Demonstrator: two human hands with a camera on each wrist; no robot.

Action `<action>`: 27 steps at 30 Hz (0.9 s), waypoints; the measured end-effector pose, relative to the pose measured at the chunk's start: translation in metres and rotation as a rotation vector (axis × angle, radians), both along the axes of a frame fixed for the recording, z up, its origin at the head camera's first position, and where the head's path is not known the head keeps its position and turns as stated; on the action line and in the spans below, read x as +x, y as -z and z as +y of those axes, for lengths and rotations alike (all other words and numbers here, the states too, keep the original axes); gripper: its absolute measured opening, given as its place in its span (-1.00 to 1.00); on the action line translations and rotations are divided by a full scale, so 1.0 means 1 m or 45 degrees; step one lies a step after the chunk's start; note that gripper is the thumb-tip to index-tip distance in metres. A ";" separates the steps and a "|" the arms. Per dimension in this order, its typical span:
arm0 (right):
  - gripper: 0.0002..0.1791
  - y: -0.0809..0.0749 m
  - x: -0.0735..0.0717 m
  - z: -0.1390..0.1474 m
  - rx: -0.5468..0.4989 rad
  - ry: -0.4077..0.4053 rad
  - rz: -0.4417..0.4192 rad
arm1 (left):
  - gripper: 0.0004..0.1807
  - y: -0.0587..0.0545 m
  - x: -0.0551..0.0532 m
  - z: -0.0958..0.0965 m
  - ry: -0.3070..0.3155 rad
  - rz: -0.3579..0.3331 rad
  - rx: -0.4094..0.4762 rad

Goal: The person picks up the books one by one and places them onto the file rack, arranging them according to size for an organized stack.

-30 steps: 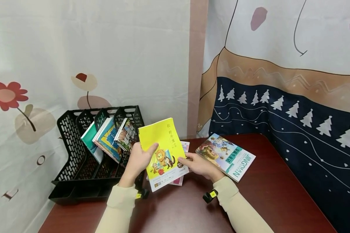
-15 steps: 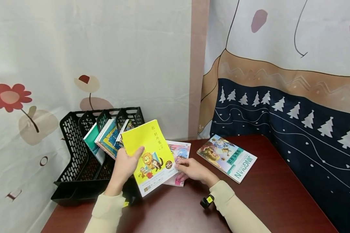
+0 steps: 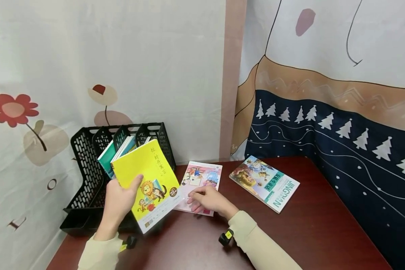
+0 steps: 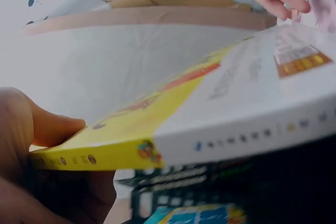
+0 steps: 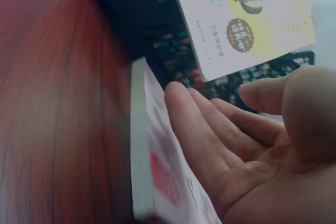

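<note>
My left hand [image 3: 119, 200] grips a yellow book [image 3: 145, 165] by its left edge, thumb on the cover and fingers beneath. A lion is drawn on that cover; the spine [image 4: 210, 148] faces the left wrist view. The book is tilted in front of the black file rack [image 3: 84, 176]. My right hand [image 3: 210, 200] is off the book, its fingers [image 5: 194, 124] spread with nothing between them. It hovers over a pink book [image 3: 202, 174] lying on the table, partly covering it from the head view.
A book with a green title band [image 3: 264, 183] lies flat to the right on the reddish-brown table [image 3: 310, 232]. Several books [image 3: 108, 155] stand leaning in the rack's slots, partly hidden behind the yellow book. Printed curtains [image 3: 175, 75] hang behind the table.
My left hand has carried the yellow book left towards the rack, uncovering the pink book. My right hand has let go of the yellow book and shifted slightly left.
</note>
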State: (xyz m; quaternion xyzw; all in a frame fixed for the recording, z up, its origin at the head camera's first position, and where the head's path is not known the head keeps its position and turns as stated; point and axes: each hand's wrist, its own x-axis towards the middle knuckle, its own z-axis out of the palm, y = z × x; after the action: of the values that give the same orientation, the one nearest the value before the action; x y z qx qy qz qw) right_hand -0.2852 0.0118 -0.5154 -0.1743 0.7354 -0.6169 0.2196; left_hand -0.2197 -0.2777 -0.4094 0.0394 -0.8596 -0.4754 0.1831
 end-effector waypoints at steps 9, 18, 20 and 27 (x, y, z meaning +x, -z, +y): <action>-0.58 -0.010 0.007 -0.055 -0.081 0.046 0.007 | -0.51 -0.018 0.021 -0.025 -0.095 0.025 -0.022; -0.33 -0.012 0.008 -0.083 0.088 0.084 0.100 | -0.52 -0.031 0.035 -0.046 -0.234 0.034 -0.012; -0.29 -0.013 0.010 -0.087 0.179 0.088 0.171 | -0.57 -0.034 0.037 -0.053 -0.288 0.045 0.006; -0.14 -0.011 0.008 -0.111 0.421 0.202 0.283 | -0.68 -0.041 0.043 -0.076 -0.414 0.059 0.169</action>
State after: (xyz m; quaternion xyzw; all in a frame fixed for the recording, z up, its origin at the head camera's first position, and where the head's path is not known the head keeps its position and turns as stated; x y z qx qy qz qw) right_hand -0.2770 -0.0997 -0.5044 -0.1444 0.8576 -0.4803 0.1135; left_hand -0.1762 -0.3535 -0.3683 0.1791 -0.8043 -0.4958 0.2742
